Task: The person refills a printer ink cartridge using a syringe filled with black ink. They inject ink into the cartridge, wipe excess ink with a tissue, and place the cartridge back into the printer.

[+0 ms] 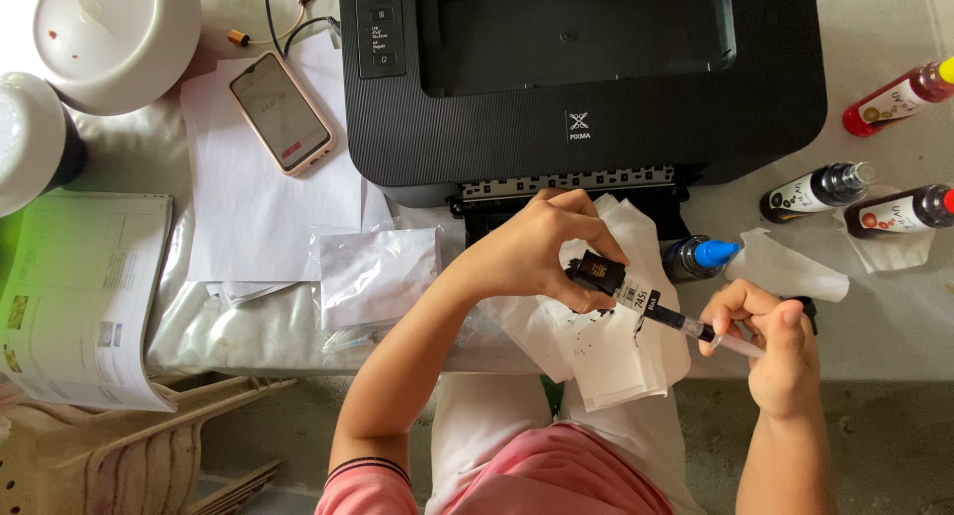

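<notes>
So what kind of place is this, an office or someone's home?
Probably a home work table: a black printer with ink bottles beside it, a phone on loose paper, and an open booklet.

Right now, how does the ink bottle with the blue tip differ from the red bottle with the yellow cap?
The blue-tipped bottle holds dark ink; the yellow-capped bottle holds red. The blue-tipped bottle sits by the printer, near the left hand gripping the cartridge; the yellow-capped bottle lies far off at the right edge, away from the right hand and its syringe. Both lie on their sides on the table.
</notes>
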